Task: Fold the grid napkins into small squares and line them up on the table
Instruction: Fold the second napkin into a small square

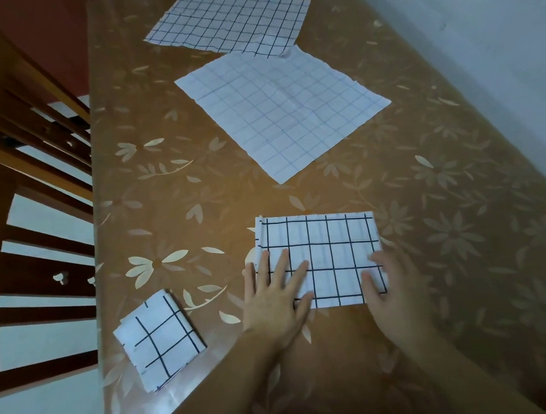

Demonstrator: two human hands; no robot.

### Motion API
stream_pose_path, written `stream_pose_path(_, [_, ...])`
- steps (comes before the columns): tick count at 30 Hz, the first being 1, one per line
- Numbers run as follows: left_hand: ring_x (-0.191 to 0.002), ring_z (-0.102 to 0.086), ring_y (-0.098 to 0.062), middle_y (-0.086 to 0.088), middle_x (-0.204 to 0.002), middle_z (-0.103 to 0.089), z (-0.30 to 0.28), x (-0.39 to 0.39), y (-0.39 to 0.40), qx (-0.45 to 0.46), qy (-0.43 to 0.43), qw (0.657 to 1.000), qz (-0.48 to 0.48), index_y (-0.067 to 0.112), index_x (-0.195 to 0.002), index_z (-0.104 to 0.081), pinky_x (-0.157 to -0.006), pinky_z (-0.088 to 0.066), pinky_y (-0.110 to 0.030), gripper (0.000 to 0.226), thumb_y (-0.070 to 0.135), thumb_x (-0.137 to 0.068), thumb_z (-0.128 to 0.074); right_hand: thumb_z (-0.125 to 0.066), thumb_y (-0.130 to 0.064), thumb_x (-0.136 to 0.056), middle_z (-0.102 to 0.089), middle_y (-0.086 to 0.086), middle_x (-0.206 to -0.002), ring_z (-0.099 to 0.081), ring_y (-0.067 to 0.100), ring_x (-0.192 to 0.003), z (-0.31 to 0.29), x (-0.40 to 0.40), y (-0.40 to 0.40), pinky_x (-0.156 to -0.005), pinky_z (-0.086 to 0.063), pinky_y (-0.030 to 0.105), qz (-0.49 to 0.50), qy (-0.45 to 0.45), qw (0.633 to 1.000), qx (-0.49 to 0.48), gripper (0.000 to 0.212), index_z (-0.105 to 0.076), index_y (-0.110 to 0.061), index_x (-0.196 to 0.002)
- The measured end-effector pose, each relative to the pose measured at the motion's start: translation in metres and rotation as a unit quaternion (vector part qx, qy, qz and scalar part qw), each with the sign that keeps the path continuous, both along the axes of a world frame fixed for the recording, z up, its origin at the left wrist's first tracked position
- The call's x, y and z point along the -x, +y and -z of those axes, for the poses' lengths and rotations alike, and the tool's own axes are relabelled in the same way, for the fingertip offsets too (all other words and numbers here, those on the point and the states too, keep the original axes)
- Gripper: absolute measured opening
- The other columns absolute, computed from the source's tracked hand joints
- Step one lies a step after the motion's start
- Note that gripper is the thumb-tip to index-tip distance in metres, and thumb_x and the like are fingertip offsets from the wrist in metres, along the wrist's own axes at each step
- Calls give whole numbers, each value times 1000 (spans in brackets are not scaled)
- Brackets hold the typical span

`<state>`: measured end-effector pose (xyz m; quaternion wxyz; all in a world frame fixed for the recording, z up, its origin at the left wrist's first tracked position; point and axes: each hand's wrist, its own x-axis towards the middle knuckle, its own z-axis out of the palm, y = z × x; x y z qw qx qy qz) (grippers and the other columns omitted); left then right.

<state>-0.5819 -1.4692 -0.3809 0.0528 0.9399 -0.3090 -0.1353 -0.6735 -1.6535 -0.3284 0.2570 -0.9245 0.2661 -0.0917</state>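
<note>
A white napkin with a black grid, folded into a rectangle (328, 245), lies on the table just in front of me. My left hand (275, 296) presses flat on its near left part, fingers spread and straight. At its near right corner my right hand (389, 282) rests with the fingers bent over the edge. One small folded square napkin (159, 339) sits near the table's left edge. Two unfolded napkins lie farther back: a pale-grid one (284, 110) in the middle and a dark-grid one (230, 20) at the far end.
The table (450, 223) is covered by a brown cloth with pale flowers. A dark wooden chair (26, 184) stands close against its left edge. A pale wall runs along the right side.
</note>
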Motion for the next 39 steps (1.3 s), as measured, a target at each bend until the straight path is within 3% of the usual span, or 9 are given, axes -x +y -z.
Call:
stream_pose_path(3, [-143,-27,-37,-3,-152,-40,3,1,-2,-8,3,1000,7,39,-145,-35,-110,-11,-56,55,59,-95,-25,-59,-32,-90,-57,-14,-74,-56,6,-66,13,2,42,-59,-46,25,-132,49,990,-5,4,-60,-28,-91])
stream_pose_path(6, [-140,-33,-38,-4,-150,-43,4,0,0,-11,0,1000,16,37,-144,-37,-108,-14,-57,55,58,-94,-27,-53,-37,-92,-56,-14,-72,-55,5,-64,25,-6,61,-57,-46,24,-191,86,978,19,9,-61,-32,-93])
stream_pose_path(10, [-143,-27,-34,-1,-152,-39,3,0,-1,-1,3,1000,7,40,-145,-36,-112,-10,-55,55,60,-95,-27,-52,-33,-91,-49,-9,-66,-51,11,-60,27,-6,36,-55,-43,27,-185,126,972,72,17,-49,-27,-76])
stream_pose_path(14, [-150,1,-24,8,-162,-11,3,-7,12,-1,-15,1000,3,43,-151,-14,-115,9,-50,61,64,-94,-14,-45,-32,-92,-48,-6,-68,-48,11,-60,25,12,-7,-54,-34,26,-141,180,969,97,20,-41,-24,-74])
stream_pose_path(19, [-146,-22,-26,2,-156,-33,2,-23,46,-19,-33,999,-20,37,-148,-32,-115,-6,-52,62,65,-94,-20,-58,-25,-86,-37,-7,-56,-40,18,-49,25,20,-31,-48,-26,28,-126,176,970,113,25,-39,-21,-69])
stream_pose_path(25, [-144,-23,-26,0,-154,-35,-4,-30,51,-26,-60,998,-16,35,-146,-36,-113,-10,-50,60,62,-94,-25,-48,-32,-93,-45,-5,-62,-45,14,-55,21,21,-31,-47,-26,24,-135,202,963,117,22,-40,-22,-74])
stream_pose_path(29, [-125,-45,-32,-4,-137,-53,-20,-17,29,35,-92,994,45,34,-130,-53,-100,-38,-53,48,39,-82,-46,-55,-37,-89,-53,-7,-75,-50,12,-64,15,31,-38,-51,-28,21,-85,164,979,87,18,-47,-24,-81])
stream_pose_path(35, [-104,-58,-23,2,-115,-62,-23,18,-6,78,-16,992,102,34,-112,-61,-85,-47,-39,35,42,-83,-44,-70,-32,-75,-54,-9,-93,-57,17,-85,35,43,-59,-68,-49,30,-237,111,951,166,19,-61,-26,-91])
stream_pose_path(39, [-117,-49,-23,3,-127,-57,-20,21,-6,71,0,993,94,34,-121,-56,-95,-40,-40,36,46,-88,-44,-63,-24,-77,-57,-4,-86,-57,20,-83,32,31,-69,-63,-47,31,-300,64,919,248,5,-61,-21,-80])
